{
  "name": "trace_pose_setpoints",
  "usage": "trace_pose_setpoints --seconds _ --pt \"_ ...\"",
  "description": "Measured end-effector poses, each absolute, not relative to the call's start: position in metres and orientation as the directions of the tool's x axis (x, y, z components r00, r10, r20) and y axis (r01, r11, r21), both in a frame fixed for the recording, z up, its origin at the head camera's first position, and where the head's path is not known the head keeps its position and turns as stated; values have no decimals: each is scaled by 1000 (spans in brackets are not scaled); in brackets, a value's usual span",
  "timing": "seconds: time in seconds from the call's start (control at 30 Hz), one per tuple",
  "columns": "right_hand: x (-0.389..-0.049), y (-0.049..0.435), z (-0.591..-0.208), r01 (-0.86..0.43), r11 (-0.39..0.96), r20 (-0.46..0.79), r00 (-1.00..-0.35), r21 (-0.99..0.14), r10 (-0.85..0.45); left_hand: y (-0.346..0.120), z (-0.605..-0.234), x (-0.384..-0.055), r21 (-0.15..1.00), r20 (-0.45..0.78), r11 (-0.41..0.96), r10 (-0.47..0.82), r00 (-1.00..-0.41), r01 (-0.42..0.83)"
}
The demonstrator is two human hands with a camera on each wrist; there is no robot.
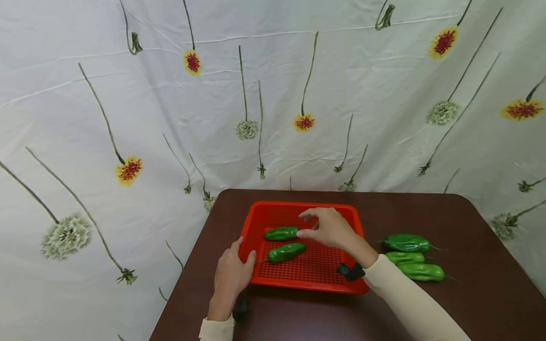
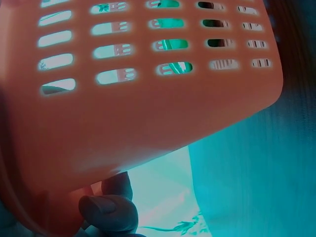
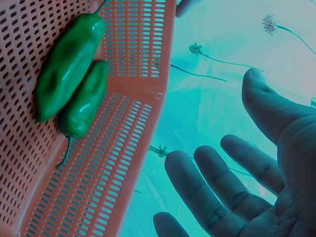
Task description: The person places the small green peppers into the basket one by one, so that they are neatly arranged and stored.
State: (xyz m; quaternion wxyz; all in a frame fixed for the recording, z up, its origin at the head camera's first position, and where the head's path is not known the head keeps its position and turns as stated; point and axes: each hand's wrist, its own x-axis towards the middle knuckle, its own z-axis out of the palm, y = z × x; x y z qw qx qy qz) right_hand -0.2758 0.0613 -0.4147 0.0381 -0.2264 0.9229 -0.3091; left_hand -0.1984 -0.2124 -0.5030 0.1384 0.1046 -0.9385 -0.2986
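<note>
A red plastic basket (image 1: 298,284) with a perforated floor and walls stands on the table. My left hand (image 1: 232,272) grips its left rim; in the left wrist view the fingertips (image 2: 111,212) show at the rim beside the basket's wall (image 2: 123,118). Two green peppers lie inside, a farther pepper (image 1: 280,233) and a nearer pepper (image 1: 286,253). Over the basket hovers my right hand (image 1: 330,227), thumb and fingers spread apart and holding nothing. Its thumb tip overlaps the farther pepper's right end in the head view, while the right wrist view shows a gap between fingers and peppers.
On the dark brown table (image 1: 290,312), right of the basket, lie three more green peppers: a far one (image 1: 407,243), a middle one (image 1: 405,257) and a near one (image 1: 422,272). A white flowered cloth (image 1: 273,104) hangs behind the table. Each wrist carries a black device (image 1: 350,272).
</note>
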Motion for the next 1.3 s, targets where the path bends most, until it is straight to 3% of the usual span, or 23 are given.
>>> trace_pose_setpoints --seconds 1.3 --pt "-258 148 -415 -295 589 180 -952 -753 -247 -211 -505 -200 590 165 798 -267 -949 -122"
